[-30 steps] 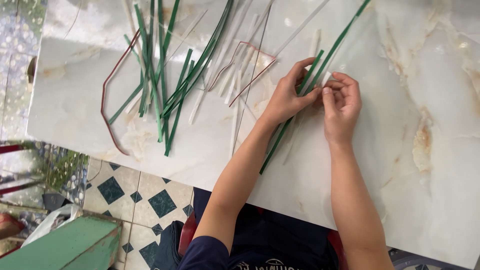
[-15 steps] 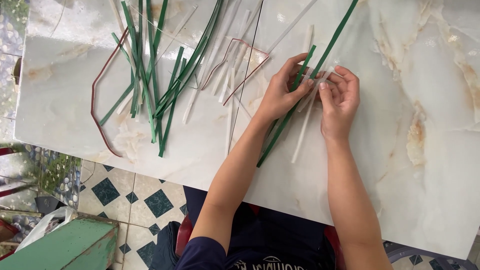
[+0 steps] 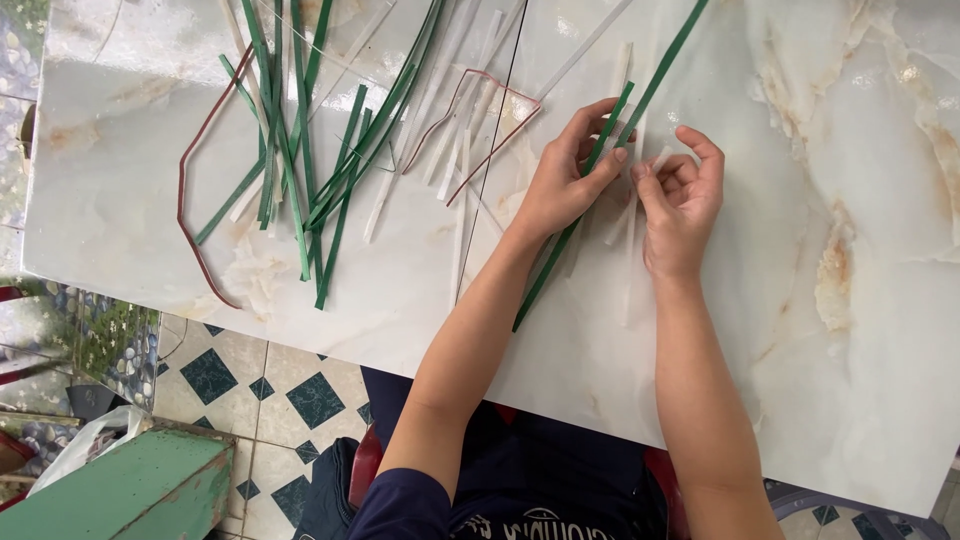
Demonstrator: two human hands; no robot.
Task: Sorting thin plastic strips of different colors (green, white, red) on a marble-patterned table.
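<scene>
Your right hand (image 3: 680,205) has drifted a touch off your left hand (image 3: 565,180), fingers curled round the white strips (image 3: 628,215), while the left pinches the long green strip (image 3: 580,225) slanting across the marble table (image 3: 850,330), so the weave loosens.

— What do the hands hold?

— A long, flat green strip (image 3: 600,155) and a few thin white strips (image 3: 632,195), lying on a pale marble table (image 3: 860,400).

— How do they lie?

— The green strip runs slantwise from the table's near edge up towards its far edge. The white strips lie nearly upright just beside it, crossing it near its middle.
</scene>
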